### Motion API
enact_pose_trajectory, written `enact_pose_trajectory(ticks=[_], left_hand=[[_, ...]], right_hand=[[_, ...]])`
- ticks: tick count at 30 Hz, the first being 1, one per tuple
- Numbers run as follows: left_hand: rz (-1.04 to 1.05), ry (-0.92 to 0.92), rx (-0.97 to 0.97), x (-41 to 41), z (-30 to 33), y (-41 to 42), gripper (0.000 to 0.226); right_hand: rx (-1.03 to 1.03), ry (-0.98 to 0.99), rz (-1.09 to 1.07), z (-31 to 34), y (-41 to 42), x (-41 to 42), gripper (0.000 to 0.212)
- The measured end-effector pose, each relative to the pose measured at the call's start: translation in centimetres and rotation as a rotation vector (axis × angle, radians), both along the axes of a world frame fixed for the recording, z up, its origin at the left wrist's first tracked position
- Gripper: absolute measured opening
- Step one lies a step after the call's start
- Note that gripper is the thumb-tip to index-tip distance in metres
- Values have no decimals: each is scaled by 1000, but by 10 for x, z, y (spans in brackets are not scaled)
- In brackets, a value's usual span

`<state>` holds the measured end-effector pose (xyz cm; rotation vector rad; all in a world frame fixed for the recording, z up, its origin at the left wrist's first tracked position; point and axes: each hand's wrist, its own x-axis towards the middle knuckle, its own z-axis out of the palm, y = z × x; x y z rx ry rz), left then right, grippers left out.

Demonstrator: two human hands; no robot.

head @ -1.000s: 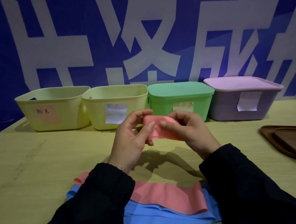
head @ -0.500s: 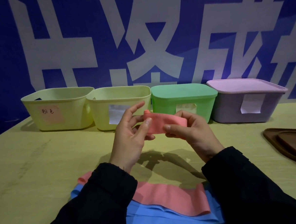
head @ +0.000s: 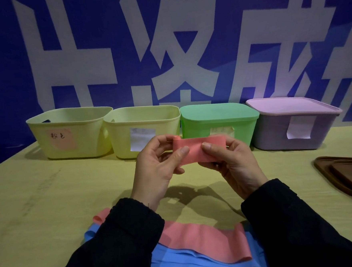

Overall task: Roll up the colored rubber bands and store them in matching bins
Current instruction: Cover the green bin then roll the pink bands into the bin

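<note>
Head view: your left hand [head: 158, 165] and right hand [head: 231, 160] pinch the pink band [head: 195, 150] taut above the worktop [head: 51, 204], thumbs on top, ready to roll

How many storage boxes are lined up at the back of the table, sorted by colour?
Yellow boxes: 2, one with a pink label, one with a white label; both open.
Green box: 1, lid on.
Purple box: 1, lid on.
Total: 4 boxes.
</note>
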<state>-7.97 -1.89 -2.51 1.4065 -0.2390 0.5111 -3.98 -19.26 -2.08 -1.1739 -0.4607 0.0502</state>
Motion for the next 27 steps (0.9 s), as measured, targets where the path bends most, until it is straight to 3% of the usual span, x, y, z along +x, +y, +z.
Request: enact_pose_trajectory(ticks=[8, 12, 16, 27], left_hand=[[-40, -23, 89, -1, -4, -3, 32], [-20, -20, 94, 1, -4, -2, 24], [9, -20, 52, 0, -3, -1, 29], [26, -25, 52, 3, -5, 0, 20]], right_hand=[[-77, -70, -39, -4, 5, -1, 9], [-113, -117, -59, -5, 10, -5, 7], [-110, -108, -44, -6, 12, -6, 2], [-97, -93, -104, -4, 9, -4, 16]])
